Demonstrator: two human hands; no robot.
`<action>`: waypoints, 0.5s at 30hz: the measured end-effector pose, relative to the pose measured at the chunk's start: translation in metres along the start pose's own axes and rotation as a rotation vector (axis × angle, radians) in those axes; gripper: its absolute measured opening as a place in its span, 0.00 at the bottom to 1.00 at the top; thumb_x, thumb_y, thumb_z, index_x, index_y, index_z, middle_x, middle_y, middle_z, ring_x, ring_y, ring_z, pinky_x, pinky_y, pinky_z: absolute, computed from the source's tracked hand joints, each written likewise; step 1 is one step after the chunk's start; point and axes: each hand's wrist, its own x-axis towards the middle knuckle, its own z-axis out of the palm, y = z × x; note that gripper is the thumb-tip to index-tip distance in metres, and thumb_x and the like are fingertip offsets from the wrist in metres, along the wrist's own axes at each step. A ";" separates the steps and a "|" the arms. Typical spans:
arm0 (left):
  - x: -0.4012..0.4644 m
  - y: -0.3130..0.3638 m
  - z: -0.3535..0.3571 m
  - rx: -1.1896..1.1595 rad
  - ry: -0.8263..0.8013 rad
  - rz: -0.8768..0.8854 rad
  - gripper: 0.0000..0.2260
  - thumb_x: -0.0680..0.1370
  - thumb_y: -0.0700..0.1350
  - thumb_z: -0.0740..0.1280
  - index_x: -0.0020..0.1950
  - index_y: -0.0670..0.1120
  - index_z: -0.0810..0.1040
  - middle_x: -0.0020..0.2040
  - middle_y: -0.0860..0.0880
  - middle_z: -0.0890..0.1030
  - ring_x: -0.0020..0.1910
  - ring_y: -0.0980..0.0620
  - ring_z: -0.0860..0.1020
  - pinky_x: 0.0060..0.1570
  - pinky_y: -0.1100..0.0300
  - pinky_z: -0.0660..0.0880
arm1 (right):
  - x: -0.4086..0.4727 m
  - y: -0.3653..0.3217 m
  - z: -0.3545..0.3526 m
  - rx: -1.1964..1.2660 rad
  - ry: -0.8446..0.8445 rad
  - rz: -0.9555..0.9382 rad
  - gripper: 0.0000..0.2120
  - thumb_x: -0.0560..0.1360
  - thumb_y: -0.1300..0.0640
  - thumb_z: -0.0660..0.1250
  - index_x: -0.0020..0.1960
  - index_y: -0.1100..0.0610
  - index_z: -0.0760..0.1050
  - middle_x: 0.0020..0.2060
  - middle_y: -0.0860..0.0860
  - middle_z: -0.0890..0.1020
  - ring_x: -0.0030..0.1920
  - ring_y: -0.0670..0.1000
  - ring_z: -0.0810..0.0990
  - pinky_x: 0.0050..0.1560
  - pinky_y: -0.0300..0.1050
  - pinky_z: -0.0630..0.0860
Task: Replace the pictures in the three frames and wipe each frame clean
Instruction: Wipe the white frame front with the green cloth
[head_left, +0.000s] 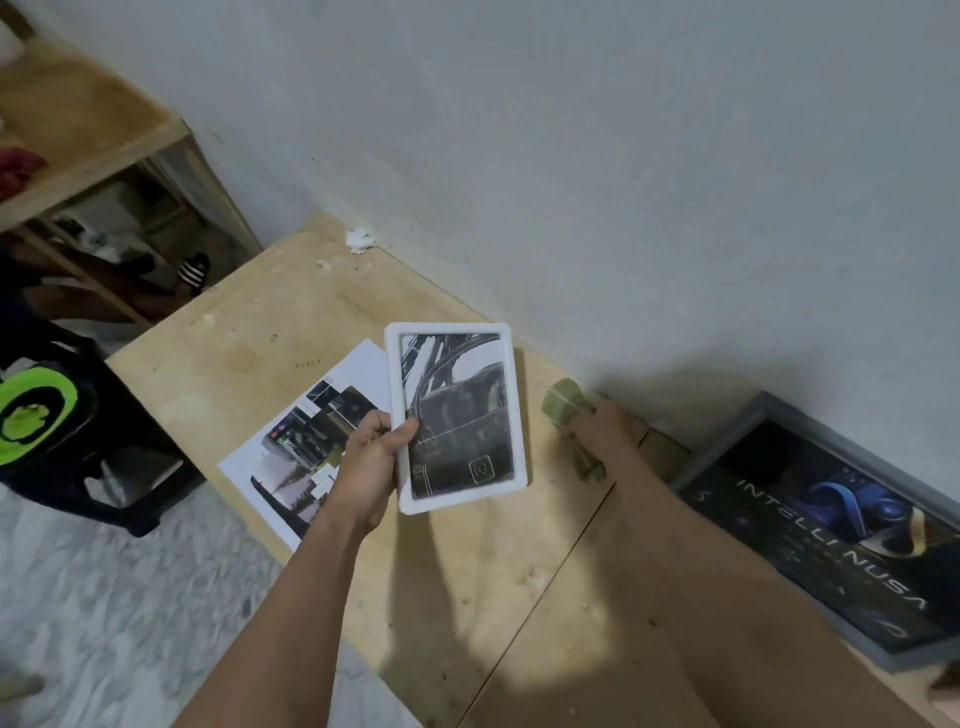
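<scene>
Above the wooden surface (291, 332), the left hand (371, 462) grips a white frame (457, 415) by its left edge, thumb on the glass; just right, the right hand (605, 434) clutches a green cloth (563, 402).

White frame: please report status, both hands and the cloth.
Left hand grips white frame, lifted off table. Right hand holds green cloth, apart from frame. Nothing between them.

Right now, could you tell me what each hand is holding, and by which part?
The left hand grips the white frame at its lower left edge. The right hand grips a green cloth, bunched in its fingers.
</scene>
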 end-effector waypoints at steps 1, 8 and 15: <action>-0.002 0.002 0.000 -0.012 -0.010 0.006 0.08 0.80 0.42 0.67 0.42 0.47 0.72 0.41 0.42 0.78 0.39 0.44 0.80 0.34 0.59 0.72 | -0.007 -0.004 -0.007 0.048 0.010 -0.013 0.05 0.72 0.55 0.64 0.40 0.56 0.73 0.37 0.53 0.78 0.41 0.57 0.77 0.41 0.46 0.74; -0.050 0.011 -0.019 -0.008 -0.138 0.039 0.06 0.82 0.43 0.64 0.57 0.45 0.78 0.41 0.49 0.77 0.39 0.50 0.74 0.41 0.56 0.73 | -0.092 -0.057 -0.054 0.408 0.248 -0.367 0.21 0.71 0.70 0.57 0.58 0.54 0.76 0.51 0.53 0.81 0.48 0.55 0.80 0.45 0.43 0.81; -0.120 0.029 -0.013 0.024 -0.194 0.219 0.07 0.82 0.44 0.63 0.57 0.47 0.78 0.38 0.53 0.77 0.39 0.54 0.73 0.38 0.63 0.71 | -0.166 -0.116 -0.068 -0.228 0.560 -0.893 0.29 0.67 0.71 0.59 0.63 0.51 0.77 0.66 0.49 0.76 0.57 0.56 0.72 0.46 0.48 0.74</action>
